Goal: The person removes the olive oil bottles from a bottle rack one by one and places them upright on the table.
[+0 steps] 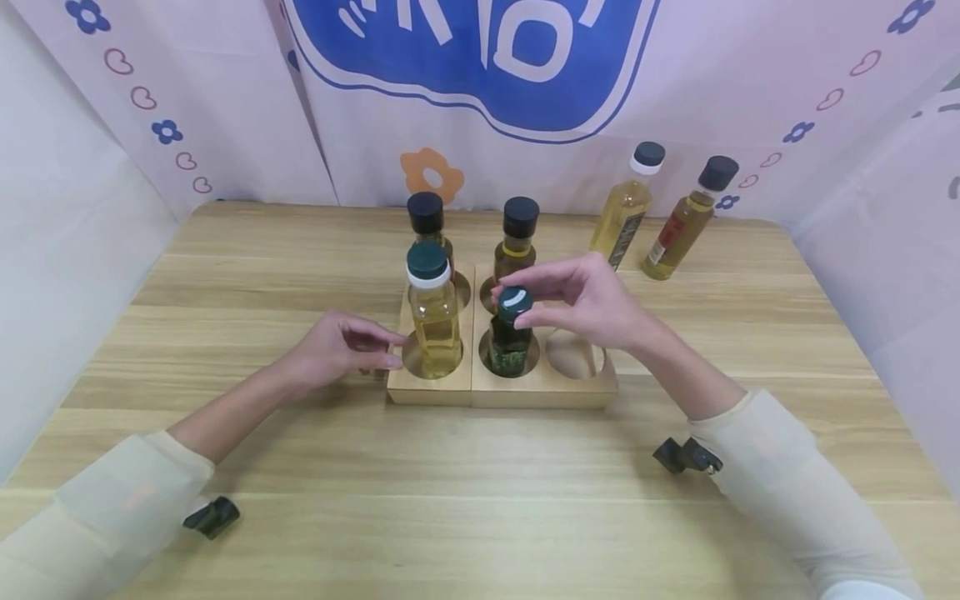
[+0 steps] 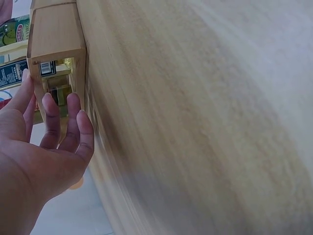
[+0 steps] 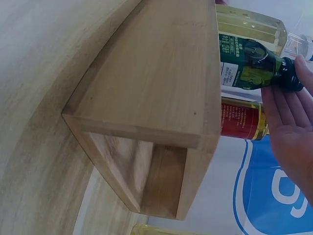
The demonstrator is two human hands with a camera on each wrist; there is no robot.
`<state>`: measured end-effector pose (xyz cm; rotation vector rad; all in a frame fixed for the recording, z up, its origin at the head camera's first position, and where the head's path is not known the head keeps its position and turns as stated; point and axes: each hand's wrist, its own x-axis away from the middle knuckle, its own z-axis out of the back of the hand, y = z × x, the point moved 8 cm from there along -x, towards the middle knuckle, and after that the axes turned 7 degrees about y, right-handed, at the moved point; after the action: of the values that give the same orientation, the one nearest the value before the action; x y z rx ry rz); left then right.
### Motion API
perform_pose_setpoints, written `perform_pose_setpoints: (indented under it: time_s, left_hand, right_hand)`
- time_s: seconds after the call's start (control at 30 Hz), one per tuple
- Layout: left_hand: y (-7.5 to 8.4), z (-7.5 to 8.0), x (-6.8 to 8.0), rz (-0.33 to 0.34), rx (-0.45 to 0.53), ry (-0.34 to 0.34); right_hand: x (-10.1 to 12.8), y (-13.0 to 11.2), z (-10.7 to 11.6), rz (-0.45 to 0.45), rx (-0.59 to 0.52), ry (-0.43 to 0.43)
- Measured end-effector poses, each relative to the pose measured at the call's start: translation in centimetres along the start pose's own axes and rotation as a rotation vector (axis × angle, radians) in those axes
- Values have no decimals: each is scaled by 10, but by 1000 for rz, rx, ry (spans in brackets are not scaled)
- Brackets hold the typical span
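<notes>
A wooden rack (image 1: 450,385) with round holes sits mid-table. My right hand (image 1: 525,304) pinches the green cap of a dark green bottle (image 1: 512,342), which stands in the front middle hole. In the right wrist view the fingers (image 3: 288,107) lie at that bottle's (image 3: 249,66) cap. My left hand (image 1: 382,350) rests with relaxed fingers against the rack's left end and holds nothing; the left wrist view shows its fingers (image 2: 73,117) beside the rack's wall (image 2: 56,34). A pale oil bottle (image 1: 433,321) stands in the front left hole.
Two black-capped bottles (image 1: 425,217) (image 1: 517,237) fill the rack's back holes. The front right hole (image 1: 573,354) holds nothing. Two more oil bottles (image 1: 628,204) (image 1: 686,218) stand on the table at the back right. Cloth walls enclose the table (image 1: 480,517).
</notes>
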<state>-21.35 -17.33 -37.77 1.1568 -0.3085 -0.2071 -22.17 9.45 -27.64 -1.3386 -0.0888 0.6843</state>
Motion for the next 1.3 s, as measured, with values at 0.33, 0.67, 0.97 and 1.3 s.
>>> perform_pose_setpoints:
  time_s: [0.33, 0.67, 0.97, 1.3]
  left_hand:
    - [1, 0, -1, -15, 0, -1]
    - [0, -1, -1, -12, 3, -7]
    - [0, -1, -1, -16, 5, -7]
    - [1, 0, -2, -9, -13, -4]
  right_hand:
    - [1, -7, 0, 82, -18, 16]
    - [-1, -23, 2, 177, -61, 28]
    - [-6, -37, 11, 209, -108, 79]
    - [-6, -43, 26, 224, -162, 160]
